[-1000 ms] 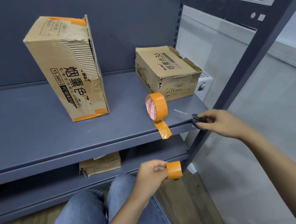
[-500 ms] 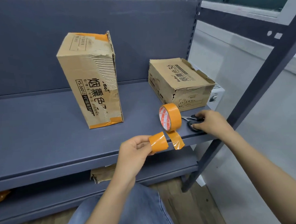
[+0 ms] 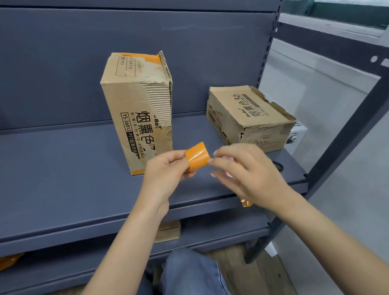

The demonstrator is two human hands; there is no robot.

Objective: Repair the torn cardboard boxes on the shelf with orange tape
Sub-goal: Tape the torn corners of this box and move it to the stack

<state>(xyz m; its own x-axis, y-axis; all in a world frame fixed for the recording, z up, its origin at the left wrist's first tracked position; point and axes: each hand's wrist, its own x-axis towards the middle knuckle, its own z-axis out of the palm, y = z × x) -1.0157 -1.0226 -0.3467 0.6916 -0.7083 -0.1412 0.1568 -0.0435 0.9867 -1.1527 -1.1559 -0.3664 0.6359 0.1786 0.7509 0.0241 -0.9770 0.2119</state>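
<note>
My left hand [image 3: 167, 171] pinches a cut strip of orange tape [image 3: 198, 159] and holds it up in front of the tall cardboard box [image 3: 139, 109]. That box stands upright on the grey shelf [image 3: 55, 177], torn along its upper right edge, with orange tape at its top and bottom. My right hand [image 3: 246, 174] touches the strip's right end with its fingertips. The tape roll is almost hidden behind my right hand; only its hanging tail [image 3: 246, 202] shows at the shelf edge. A smaller torn box [image 3: 248, 119] lies to the right.
Scissors [image 3: 279, 165] lie on the shelf just right of my right hand, mostly hidden. A dark upright post [image 3: 346, 139] slants along the shelf's right side. On the lower shelf sit a flat cardboard piece [image 3: 168, 232] and something orange [image 3: 3, 263] at far left.
My right hand left the scissors on the shelf and came over to the tape strip. My left hand lifted the strip from below the shelf edge up to the tall box.
</note>
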